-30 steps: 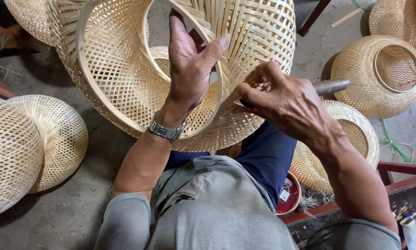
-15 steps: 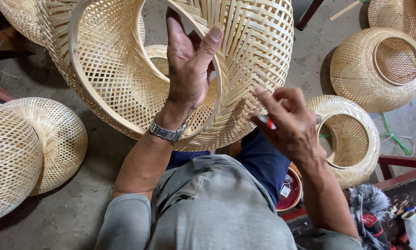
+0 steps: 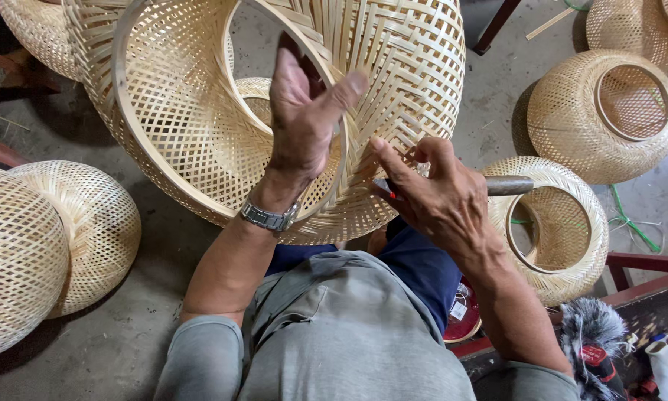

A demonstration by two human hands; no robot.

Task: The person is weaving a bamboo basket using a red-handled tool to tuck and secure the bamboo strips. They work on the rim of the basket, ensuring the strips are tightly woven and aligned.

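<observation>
A large woven bamboo basket (image 3: 393,67) rests tilted over my lap, its round opening facing me. My left hand (image 3: 300,122), a metal watch on its wrist, grips the basket's rim from inside the opening, thumb over the rim. My right hand (image 3: 434,197) is pressed against the basket's lower woven wall and is closed around a small tool with a metal handle (image 3: 508,186) that sticks out to the right. The tool's tip is hidden by my fingers.
Two finished woven baskets (image 3: 44,238) lie on the concrete floor at the left. More baskets sit at the right (image 3: 608,111) and beside my right knee (image 3: 556,223). A red round container (image 3: 464,323) and a red frame edge (image 3: 646,263) are at lower right.
My right hand had dropped away from the basket half a second ago; it has come back up against the woven wall with the tool. The left hand keeps its grip on the rim.
</observation>
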